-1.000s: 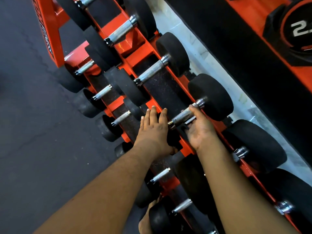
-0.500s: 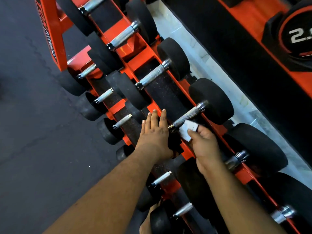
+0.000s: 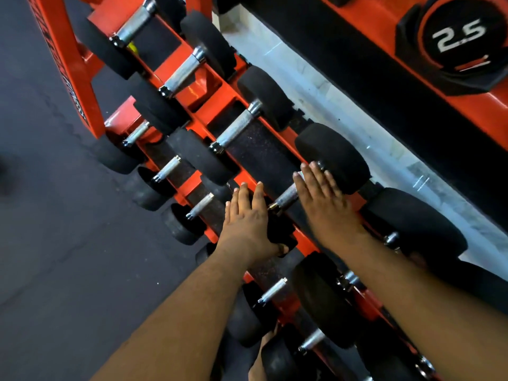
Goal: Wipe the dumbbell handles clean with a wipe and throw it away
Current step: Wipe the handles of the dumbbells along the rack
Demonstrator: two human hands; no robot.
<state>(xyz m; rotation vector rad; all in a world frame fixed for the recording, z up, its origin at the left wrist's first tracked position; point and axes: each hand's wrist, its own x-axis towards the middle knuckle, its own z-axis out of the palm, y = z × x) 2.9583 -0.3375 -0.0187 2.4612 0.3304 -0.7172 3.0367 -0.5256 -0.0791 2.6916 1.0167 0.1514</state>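
A dumbbell with a knurled metal handle [image 3: 286, 195] and black round heads lies across the top tier of an orange rack [image 3: 74, 64]. My left hand [image 3: 247, 218] grips its near black head, thumb hooked under the edge. My right hand [image 3: 321, 199] lies over the far part of the handle, fingers stretched toward the far head [image 3: 341, 158]. The white wipe is hidden under that palm. Only the near stretch of the handle shows between my hands.
More dumbbells fill the rack above and below this one, with smaller ones on the lower tier [image 3: 167, 169]. A black plate marked 2.5 [image 3: 456, 37] sits on an orange stand at the top right. Dark rubber floor [image 3: 55, 243] lies to the left.
My right hand, which held the white wipe beside the handle's near end, has slid up along the handle toward the far head and now covers the wipe. My left hand has stayed put.
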